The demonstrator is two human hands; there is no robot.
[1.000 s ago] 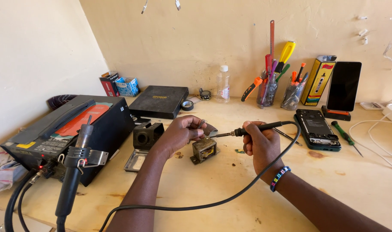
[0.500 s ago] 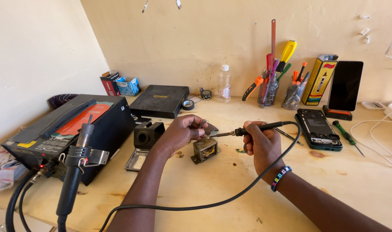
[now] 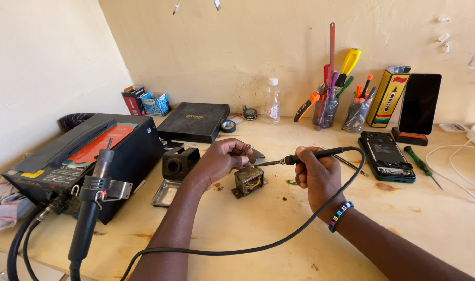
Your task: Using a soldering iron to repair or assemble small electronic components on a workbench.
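Right hand (image 3: pixel 315 174): fingers wrapped fully round the black handle of a soldering iron (image 3: pixel 305 156), held like a thick pen so the tip points left and slightly down; the grip sits far back from the hot end.
Iron tip: it ends at the left fingertips, just above the small transformer (image 3: pixel 249 180); whether it touches metal or only comes close, I cannot tell.
Left hand (image 3: pixel 222 158): fingers curled narrow, thumb and forefinger pinched on something small and thin at the tip of the iron; it is too small to name. The hand hovers over the transformer, seemingly to keep that piece steady against the heat.
Small transformer: sits on the wooden bench (image 3: pixel 258 229) in the middle of the scene, just below and between both hands, tilted a little towards the right.
Cable (image 3: pixel 237 251): the iron's black lead loops from the handle down along the near edge, slack, so it does not pull on the wrist.
Left side: a black rework station (image 3: pixel 81 156) with a hot-air wand (image 3: pixel 91 203) parked in its bracket, nozzle up, away from the hands.
Between station and hands: a black iron stand (image 3: pixel 179 162) over a metal tray (image 3: pixel 167 192), close to the left forearm.
Far right: an opened phone (image 3: pixel 385 156) lies back up, with a green screwdriver (image 3: pixel 420 165) beside it.
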